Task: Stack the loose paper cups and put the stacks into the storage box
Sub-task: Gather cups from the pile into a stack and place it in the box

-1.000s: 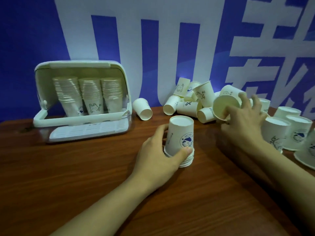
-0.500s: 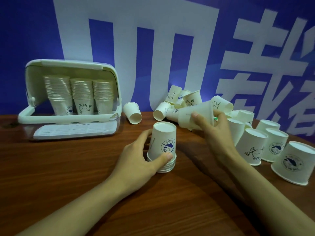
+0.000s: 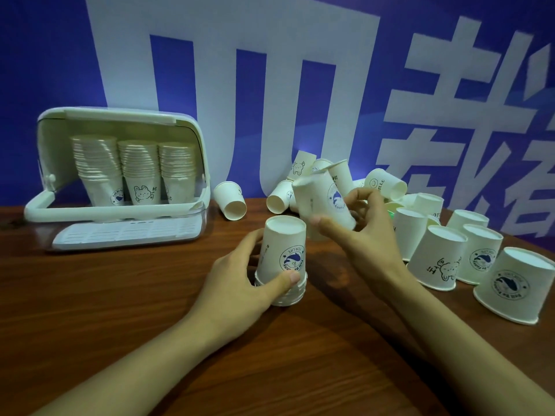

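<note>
One tilted cup (image 3: 326,202) is gripped by the right hand (image 3: 365,235) above the left hand (image 3: 240,283)-held inverted stack (image 3: 283,259); misaligned seating could jam or topple it.

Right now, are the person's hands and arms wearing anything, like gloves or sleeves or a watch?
No. The left hand and the right hand are bare, with no gloves and no rings that I can see. Both forearms are bare too, right down to the bottom edge of the picture: no sleeves, watch or bracelet show. The fingernails look short and plain.
</note>
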`<state>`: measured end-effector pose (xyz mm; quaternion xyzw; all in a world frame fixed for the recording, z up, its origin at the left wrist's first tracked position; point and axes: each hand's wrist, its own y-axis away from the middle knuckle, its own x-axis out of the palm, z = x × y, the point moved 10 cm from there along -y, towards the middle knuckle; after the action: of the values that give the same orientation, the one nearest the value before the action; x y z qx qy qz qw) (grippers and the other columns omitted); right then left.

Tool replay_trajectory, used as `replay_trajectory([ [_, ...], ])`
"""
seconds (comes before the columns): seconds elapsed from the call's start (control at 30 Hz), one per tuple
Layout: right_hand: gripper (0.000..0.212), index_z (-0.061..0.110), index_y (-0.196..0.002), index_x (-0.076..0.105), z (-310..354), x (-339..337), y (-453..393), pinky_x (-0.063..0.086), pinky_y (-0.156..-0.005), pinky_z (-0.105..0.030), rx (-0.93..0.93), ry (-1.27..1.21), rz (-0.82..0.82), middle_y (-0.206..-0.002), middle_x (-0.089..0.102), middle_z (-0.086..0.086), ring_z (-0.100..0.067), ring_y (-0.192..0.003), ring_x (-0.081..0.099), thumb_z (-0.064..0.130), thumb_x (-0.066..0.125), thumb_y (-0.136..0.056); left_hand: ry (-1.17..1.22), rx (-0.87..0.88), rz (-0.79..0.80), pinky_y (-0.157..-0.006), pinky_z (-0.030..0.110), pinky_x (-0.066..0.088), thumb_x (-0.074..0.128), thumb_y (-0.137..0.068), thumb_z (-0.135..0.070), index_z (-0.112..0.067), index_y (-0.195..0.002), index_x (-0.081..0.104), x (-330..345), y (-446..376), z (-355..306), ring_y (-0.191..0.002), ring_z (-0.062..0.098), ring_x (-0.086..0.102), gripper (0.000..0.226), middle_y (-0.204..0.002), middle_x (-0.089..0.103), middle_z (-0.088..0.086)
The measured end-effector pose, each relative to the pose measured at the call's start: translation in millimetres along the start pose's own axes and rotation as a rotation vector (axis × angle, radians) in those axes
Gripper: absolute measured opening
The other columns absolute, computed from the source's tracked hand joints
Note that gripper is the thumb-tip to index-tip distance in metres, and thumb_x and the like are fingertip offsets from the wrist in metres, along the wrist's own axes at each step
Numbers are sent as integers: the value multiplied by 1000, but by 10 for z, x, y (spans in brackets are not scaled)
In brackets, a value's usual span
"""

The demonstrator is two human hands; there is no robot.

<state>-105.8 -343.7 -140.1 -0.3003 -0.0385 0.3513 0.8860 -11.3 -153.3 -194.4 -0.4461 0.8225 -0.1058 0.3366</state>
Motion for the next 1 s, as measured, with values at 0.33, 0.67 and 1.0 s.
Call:
replay_trajectory([
  [0.33,68,9,-122,57,195,97,21,58,-94,-41,-3,-285,57,-114,74,-6,-20,-107,72,41,87,-69,12,-25,31,-82,6,47,79,-75,-60,-47,-139,51,34,-2,-1,-112,-11,62,71,-123,67,-27],
  [0.67,60,28,-110,62,36,411,172,48,-102,-38,-13,86,240,-116,68,8,-7,-114,61,58,79,-60,138,-125,-31,-102,31,53,85,-54,-70,-33,-143,46,-35,13,159,-118,2,64,104,-128,67,-19],
  [1.0,28,26,-98,71,210,221,81,46,-90,-22,-86,34,193,-102,74,10,-6,-102,65,46,53,-92,10,-37,-11,-105,27,40,70,-71,-74,-49,-139,43,-15,30,-46,-128,-5,49,77,-140,55,-25],
])
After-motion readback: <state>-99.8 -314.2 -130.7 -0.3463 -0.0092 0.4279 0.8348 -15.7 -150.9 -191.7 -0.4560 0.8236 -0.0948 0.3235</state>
